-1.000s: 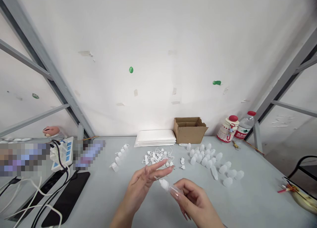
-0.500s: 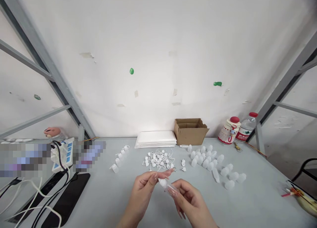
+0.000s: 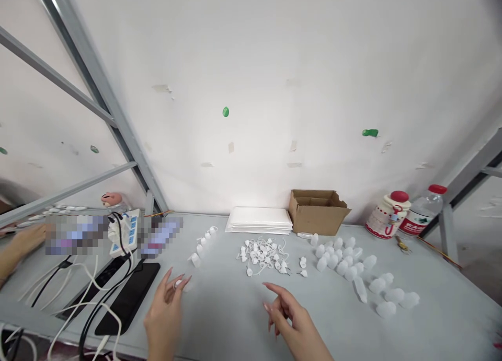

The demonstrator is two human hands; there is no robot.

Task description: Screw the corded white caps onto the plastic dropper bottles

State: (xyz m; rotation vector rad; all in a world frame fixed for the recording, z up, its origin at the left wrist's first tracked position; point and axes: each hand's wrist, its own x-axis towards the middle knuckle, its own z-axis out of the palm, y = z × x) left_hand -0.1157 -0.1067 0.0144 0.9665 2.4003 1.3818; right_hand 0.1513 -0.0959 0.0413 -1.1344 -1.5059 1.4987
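A: L hand [image 3: 163, 311]?
B: Thumb + fingertips pinched on 1 white-capped tube [image 3: 185, 286], low over the grey table [image 3: 219, 319]; can't tell if it's touching.
A: R hand [image 3: 292, 319]?
B: Thumb & index apart, other fingers loosely curled, on the near side of the corded white caps [image 3: 265, 254].
A: By the tube?
B: Just past it, a slanting row of capped tubes [image 3: 200, 249], approx. 5.
A: R of the pile?
B: 2 loose white caps [image 3: 303, 262], then frosted tubes [image 3: 342, 267], clustered w/ a few apart.
A: Back?
B: Stacked flat white packs [image 3: 259, 220] beside a cardboard box [image 3: 319, 220]. Far R, red-lidded jar [image 3: 384, 214] & water bottle [image 3: 422, 213].
A: Far L?
B: Pwr strip [image 3: 132, 231], co-worker's hand [image 3: 25, 244].
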